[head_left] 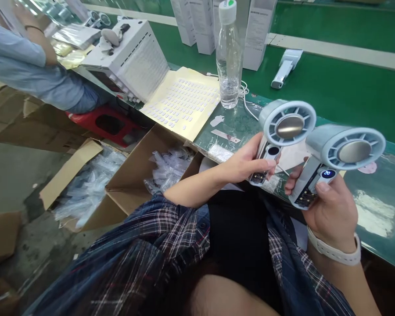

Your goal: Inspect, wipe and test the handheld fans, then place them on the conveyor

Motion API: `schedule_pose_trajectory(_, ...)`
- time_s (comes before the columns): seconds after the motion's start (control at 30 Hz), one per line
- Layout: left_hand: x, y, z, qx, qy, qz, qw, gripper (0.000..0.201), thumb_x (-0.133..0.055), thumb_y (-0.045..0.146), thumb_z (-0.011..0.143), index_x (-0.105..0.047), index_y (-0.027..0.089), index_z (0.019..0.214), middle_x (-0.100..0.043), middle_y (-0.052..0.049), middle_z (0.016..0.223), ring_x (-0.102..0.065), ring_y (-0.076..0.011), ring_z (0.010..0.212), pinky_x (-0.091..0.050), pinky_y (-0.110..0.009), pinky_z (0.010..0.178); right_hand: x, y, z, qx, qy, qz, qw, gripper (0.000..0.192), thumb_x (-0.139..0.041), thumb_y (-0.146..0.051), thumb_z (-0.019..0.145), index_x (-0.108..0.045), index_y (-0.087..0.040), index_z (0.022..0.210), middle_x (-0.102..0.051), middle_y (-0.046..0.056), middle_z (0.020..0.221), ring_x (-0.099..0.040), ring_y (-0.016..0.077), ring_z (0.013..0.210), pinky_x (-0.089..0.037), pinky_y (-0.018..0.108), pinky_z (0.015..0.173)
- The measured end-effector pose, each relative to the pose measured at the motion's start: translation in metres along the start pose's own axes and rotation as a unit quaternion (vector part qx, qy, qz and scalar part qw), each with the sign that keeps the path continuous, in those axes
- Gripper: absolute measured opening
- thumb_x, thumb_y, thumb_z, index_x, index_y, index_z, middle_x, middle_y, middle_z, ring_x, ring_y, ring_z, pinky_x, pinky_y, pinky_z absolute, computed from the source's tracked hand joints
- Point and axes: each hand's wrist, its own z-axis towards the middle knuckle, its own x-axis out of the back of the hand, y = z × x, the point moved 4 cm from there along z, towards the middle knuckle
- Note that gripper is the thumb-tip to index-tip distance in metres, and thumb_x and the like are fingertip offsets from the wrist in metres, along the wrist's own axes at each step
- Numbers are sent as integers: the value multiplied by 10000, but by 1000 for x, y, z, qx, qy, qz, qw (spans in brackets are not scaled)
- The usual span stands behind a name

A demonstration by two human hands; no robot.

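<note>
My left hand [245, 160] is wrapped round the handle of a light blue handheld fan [288, 123], its thumb beside a dark oval display. In my right hand [332, 206] is a second handheld fan [349, 147] of the same kind, whose display is lit with "20". Both fans are held up side by side, round heads at the top with metallic centres, and the handles show bare circuit parts on their open faces. A white cable [248, 107] runs across the bench behind the left fan. Beneath the fans lies a pale sheet, partly hidden.
A water bottle [228, 57], a yellow sheet of small white stickers [191, 101] and a white boxed instrument [128, 57] stand along the bench. Another fan handle [286, 68] lies on the green belt [332, 79]. Cartons [131, 180] of clear plastic pieces sit on the left; a co-worker's sleeve [16, 48] is beyond.
</note>
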Motion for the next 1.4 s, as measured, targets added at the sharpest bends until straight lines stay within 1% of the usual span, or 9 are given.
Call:
schedule_pose_trajectory(0.13,2,-4,2,19,20,-5,1000,699,-897,652,805,-438,245,1141,-634,51,842,-640,-134,661,-537,-318,647,-2,-1,1,27,14,-7,1000,323,-910,-466,871,-763,-257,1069,-781,25,950,-701,174,696,-621,291,587)
schedule_pose_trajectory(0.27,-2,-6,2,10,-23,-26,999,694,-960,578,774,-482,231,1138,-645,18,968,-668,-138,747,-569,-329,691,-1,4,2,8,13,7,1000,357,-927,-478,842,-776,-266,1087,-787,23,993,-709,183,730,-641,304,606)
schedule_pose_trajectory(0.37,-5,-5,2,17,-11,-46,999,722,-992,554,721,-495,228,1130,-630,12,1020,-669,-140,790,-563,-324,698,0,4,0,9,2,8,1000,363,-900,-500,859,-776,-255,1096,-785,40,1012,-714,192,760,-646,315,620)
schedule_pose_trajectory(0.5,-5,-3,2,23,12,-49,998,664,-937,540,756,-480,230,1125,-616,35,949,-623,-114,680,-520,-322,652,1,3,-1,15,14,-4,1000,280,-839,-439,904,-773,-246,1096,-768,41,956,-695,184,727,-624,309,617)
schedule_pose_trajectory(0.63,-5,0,2,-1,-5,-53,999,627,-908,472,750,-468,234,1127,-625,37,957,-641,-127,652,-517,-336,623,-1,2,-1,21,13,-6,1000,267,-840,-405,889,-781,-244,1094,-761,42,947,-695,193,730,-617,320,614)
schedule_pose_trajectory(0.87,3,-5,4,21,33,-64,997,628,-873,442,710,-518,224,1180,-623,27,943,-608,-126,651,-480,-331,626,-2,3,-1,7,15,3,1000,240,-837,-400,884,-772,-246,1057,-768,46,930,-692,202,743,-618,323,586)
schedule_pose_trajectory(1.0,8,-5,5,16,54,-64,996,591,-856,409,688,-501,230,1126,-614,40,894,-585,-120,627,-456,-320,615,-3,4,-1,19,3,-6,1000,261,-828,-421,907,-772,-235,1081,-779,55,958,-701,198,730,-622,328,601)
schedule_pose_trajectory(1.2,6,-3,3,25,19,-94,995,758,-977,429,652,-495,226,1201,-626,14,1006,-656,-146,764,-529,-340,671,1,7,1,-2,21,4,1000,281,-857,-455,882,-794,-241,1052,-787,46,961,-708,188,717,-620,310,597)
schedule_pose_trajectory(1.4,5,-1,2,8,13,-80,997,697,-962,361,676,-412,252,1090,-640,51,986,-678,-139,718,-554,-375,716,4,9,2,-14,38,4,999,263,-863,-418,858,-798,-224,1022,-793,46,943,-704,171,682,-606,285,570)
